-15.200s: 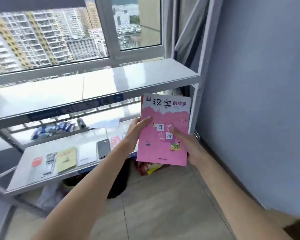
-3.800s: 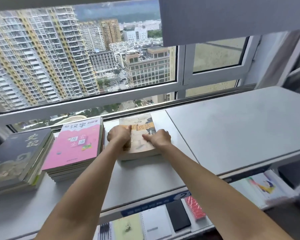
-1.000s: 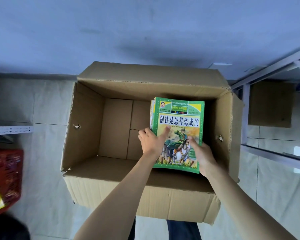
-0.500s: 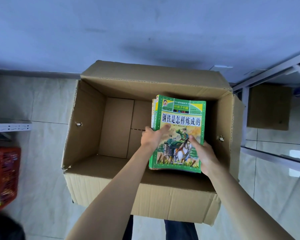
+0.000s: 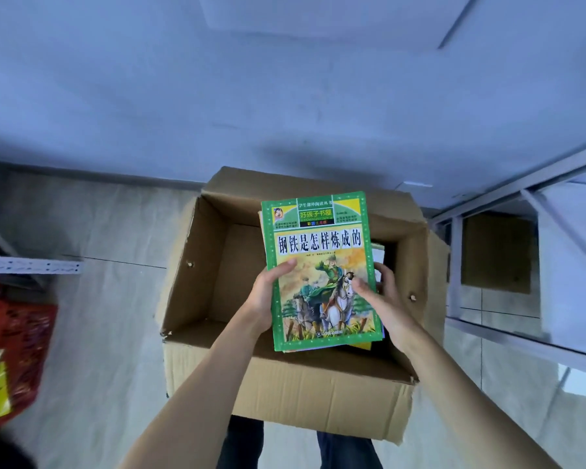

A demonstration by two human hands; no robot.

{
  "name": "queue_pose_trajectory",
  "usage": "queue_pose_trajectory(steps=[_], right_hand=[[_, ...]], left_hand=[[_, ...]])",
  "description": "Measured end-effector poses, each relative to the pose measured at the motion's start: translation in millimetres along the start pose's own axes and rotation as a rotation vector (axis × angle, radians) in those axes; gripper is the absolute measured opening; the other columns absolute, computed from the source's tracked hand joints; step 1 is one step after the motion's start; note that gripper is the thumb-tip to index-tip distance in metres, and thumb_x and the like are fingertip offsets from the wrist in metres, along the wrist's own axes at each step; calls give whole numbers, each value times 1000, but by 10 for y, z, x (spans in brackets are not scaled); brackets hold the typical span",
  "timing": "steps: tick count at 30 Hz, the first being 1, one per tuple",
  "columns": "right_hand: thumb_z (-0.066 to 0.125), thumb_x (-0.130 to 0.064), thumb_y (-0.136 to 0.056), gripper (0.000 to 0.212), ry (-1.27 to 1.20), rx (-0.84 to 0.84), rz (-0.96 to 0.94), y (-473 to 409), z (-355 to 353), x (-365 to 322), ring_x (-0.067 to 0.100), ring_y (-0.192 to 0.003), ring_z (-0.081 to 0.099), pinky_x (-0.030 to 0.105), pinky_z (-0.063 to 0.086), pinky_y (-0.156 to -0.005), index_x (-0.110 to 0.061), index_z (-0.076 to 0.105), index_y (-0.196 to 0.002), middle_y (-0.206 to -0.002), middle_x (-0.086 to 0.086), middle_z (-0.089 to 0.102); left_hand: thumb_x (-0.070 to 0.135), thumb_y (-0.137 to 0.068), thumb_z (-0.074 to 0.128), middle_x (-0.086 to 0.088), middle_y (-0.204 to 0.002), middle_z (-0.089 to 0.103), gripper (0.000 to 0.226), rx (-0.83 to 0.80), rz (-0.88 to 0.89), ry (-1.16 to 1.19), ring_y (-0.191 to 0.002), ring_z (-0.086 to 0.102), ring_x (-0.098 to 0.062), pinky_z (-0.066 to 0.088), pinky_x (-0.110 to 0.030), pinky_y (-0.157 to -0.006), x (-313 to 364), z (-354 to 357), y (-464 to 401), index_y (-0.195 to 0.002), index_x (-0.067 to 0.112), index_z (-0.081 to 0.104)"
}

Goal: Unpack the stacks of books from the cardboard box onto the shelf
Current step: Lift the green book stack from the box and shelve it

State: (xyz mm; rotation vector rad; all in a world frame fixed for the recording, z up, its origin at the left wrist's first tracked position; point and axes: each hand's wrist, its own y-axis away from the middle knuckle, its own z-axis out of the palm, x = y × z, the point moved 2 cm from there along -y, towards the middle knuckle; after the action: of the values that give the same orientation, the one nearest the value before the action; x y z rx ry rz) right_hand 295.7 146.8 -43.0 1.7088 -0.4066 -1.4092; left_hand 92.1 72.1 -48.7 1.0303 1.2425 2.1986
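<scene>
head view: left hand [image 5: 264, 296] grips the left edge of a stack of books [image 5: 320, 269], thumb laid over the green cover and fingers curled out of sight under the stack; right hand [image 5: 383, 304] holds the right edge the same way, thumb on the cover near the horse picture, fingers wrapped round the side. both hands are closed on the stack, which is held flat-faced toward the camera and tilted a little, its top leaning left. the top book has a green border, black chinese characters on a yellow band and a painted rider on a white horse; edges of other books, some yellow, show under its lower right corner. the stack sits above the open box [image 5: 285, 394], over its right half, clear of the floor of the box. the left half of the box shows bare cardboard, and something dark and pale lies low in the right corner, too hidden to tell what. the box stands on a pale tiled floor against a blue wall [image 5: 217, 96]. a grey metal shelf frame [image 5: 487, 330] stands just right of the box, and a red basket [image 5: 17, 350] sits well apart at the left edge, blurred. dark trouser legs show below the near wall of the box
</scene>
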Motion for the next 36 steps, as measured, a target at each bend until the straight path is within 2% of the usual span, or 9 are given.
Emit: queue_pose_trajectory(steps=[6,10,19,22,25,28,32,34,36], right_hand=[[74,-49,-64,48,130,-162,-177,483,620,-1009,-2,-94,66,14,47,-71,-39,55,-107,-98,-18,70],[73,-55,-57,46,185,-253,-316,1048,1288,-1598,-17,-68,64,0,44,-55,-34,57,-94,-87,-21,67],[77,-43,-62,48,266,-572,-567,2735,3301,-2307,7,-78,73,26,55,-73,-31,57,-104,-90,-8,73],[77,-36,-71,39,304,-654,-647,3430,4131,-2257,6,-83,69,25,51,-73,-29,59,-105,-95,-8,71],[76,-33,-76,29,319,-744,-697,4088,4983,-2034,1,-77,69,24,52,-70,-31,62,-101,-89,-14,72],[77,-40,-68,33,327,-838,-722,4713,5793,-1733,4,-83,71,19,55,-67,-32,64,-98,-91,-12,75],[78,-46,-63,54,367,-1003,-665,5393,6827,-1291,26,-101,68,45,51,-94,-28,63,-112,-109,3,72],[76,-52,-60,59,404,-1056,-667,5711,7276,-1103,16,-97,67,35,51,-85,-32,60,-113,-106,-5,69],[75,-53,-58,50,416,-1098,-696,5988,7719,-969,4,-84,66,21,49,-66,-37,60,-104,-95,-13,68]], left_hand=[[41,-76,64,-15,-103,74,54,26,174,19,-85,72,-30,54,-39,-78,751,-218,940,-118,7,61],[45,-71,66,-13,-99,76,56,102,301,63,-81,73,-27,52,-37,-80,1187,-541,1854,-113,8,65],[61,-67,65,-3,-104,77,42,362,623,131,-90,74,-23,52,-38,-81,1494,-1721,4489,-88,28,80],[65,-63,66,9,-114,70,43,499,733,137,-111,60,-20,28,-48,-108,1324,-2286,5382,-96,38,74],[68,-66,63,-2,-148,47,71,607,853,164,-135,41,-28,16,-59,-115,1060,-2959,6211,-130,38,56],[66,-70,61,-13,-138,58,77,663,939,155,-127,53,-33,26,-60,-113,794,-3616,7002,-133,23,56],[54,-79,59,-5,-113,74,53,756,1028,174,-107,68,-24,38,-50,-106,418,-4449,7914,-118,20,68],[47,-86,54,3,-105,76,36,780,1089,199,-99,71,-14,43,-45,-100,220,-4820,8259,-109,26,73],[41,-92,49,-11,-120,70,45,815,1132,246,-113,65,-27,38,-50,-108,60,-5174,8577,-123,12,65]])
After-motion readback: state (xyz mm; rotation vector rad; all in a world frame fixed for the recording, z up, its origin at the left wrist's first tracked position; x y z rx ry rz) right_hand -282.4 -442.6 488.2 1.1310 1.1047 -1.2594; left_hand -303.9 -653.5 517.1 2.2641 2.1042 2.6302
